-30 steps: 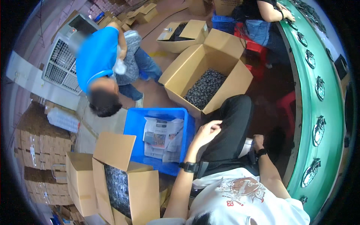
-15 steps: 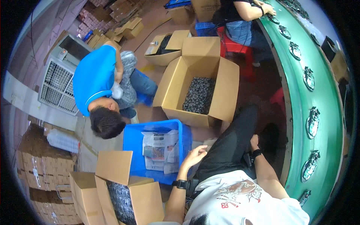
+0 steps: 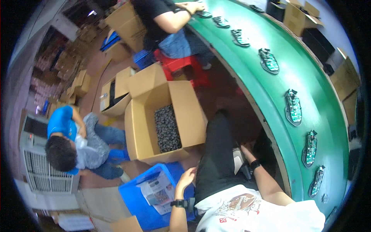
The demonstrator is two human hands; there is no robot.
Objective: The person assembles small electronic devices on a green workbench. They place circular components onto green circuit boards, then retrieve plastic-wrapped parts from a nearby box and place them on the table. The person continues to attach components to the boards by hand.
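Observation:
My left hand (image 3: 186,178) rests by my left thigh, above the rim of a blue plastic bin (image 3: 133,192). Its fingers are loosely extended, with nothing seen in them. Inside the bin lie sheets of newspaper (image 3: 157,192). On the other side of my leg hangs my right hand (image 3: 248,154), low beside a white and grey object (image 3: 238,161) whose kind I cannot make out. The right fingers are mostly hidden. Along the green conveyor belt (image 3: 266,92) at my right lie several dark oval housings with green circuit boards (image 3: 293,107).
An open carton (image 3: 135,131) of small dark parts (image 3: 167,129) stands ahead, with a smaller carton (image 3: 116,102) behind it. A person in blue (image 3: 62,123) sits at the left. Another person in black (image 3: 154,17) works at the belt from a red stool (image 3: 181,63).
The view has swung to the right, so the belt fills more of it and the cartons at lower left have mostly left it. Both hands stay low beside my legs.

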